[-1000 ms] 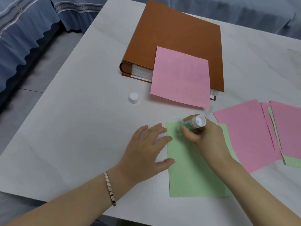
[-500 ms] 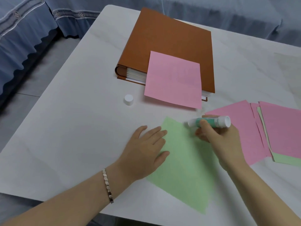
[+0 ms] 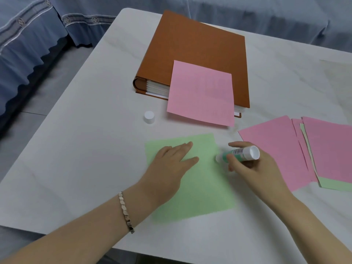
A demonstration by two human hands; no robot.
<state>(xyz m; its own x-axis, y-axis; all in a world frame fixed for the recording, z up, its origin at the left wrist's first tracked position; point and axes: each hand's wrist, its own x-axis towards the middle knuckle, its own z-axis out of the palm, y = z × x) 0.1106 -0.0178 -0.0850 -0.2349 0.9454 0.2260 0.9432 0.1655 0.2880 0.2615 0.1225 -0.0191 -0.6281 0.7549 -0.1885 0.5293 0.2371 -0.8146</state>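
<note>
Now we press our left hand [image 3: 171, 164] flat, fingers straight and close together, on the pale green square paper sheet [image 3: 205, 187], which lies slightly skewed on the white worktop [image 3: 85, 149] just in front of us. Our right hand [image 3: 251, 168] curls its fingers round the green-and-white glue stick [image 3: 240, 153], tilted with its uncapped tip at the sheet's right edge, though we cannot tell whether it touches. Beyond the sheet, the small white round cap [image 3: 149, 117] stands near the closed brown binder [image 3: 190, 50], on which a pink square paper [image 3: 202, 94] rests overhanging, and fanned pink and green sheets [image 3: 276, 153] lie to the right.
</note>
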